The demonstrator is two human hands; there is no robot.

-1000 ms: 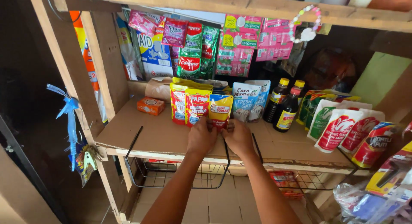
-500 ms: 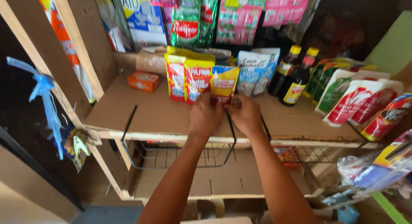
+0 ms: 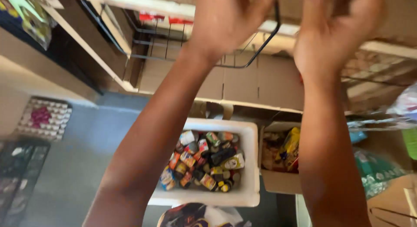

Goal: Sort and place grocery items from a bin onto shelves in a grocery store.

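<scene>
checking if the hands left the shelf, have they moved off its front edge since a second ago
No. Both the left hand and right hand remain at the wooden shelf edge, by the black wire basket; the camera tilted down instead.

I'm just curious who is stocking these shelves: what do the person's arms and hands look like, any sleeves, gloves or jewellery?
Both forearms are bare right up to the bottom edge of the picture, so no sleeves show. The left hand and right hand wear no gloves. No watch or bracelet shows on either wrist. The picture is blurred, so rings cannot be ruled out.
</scene>
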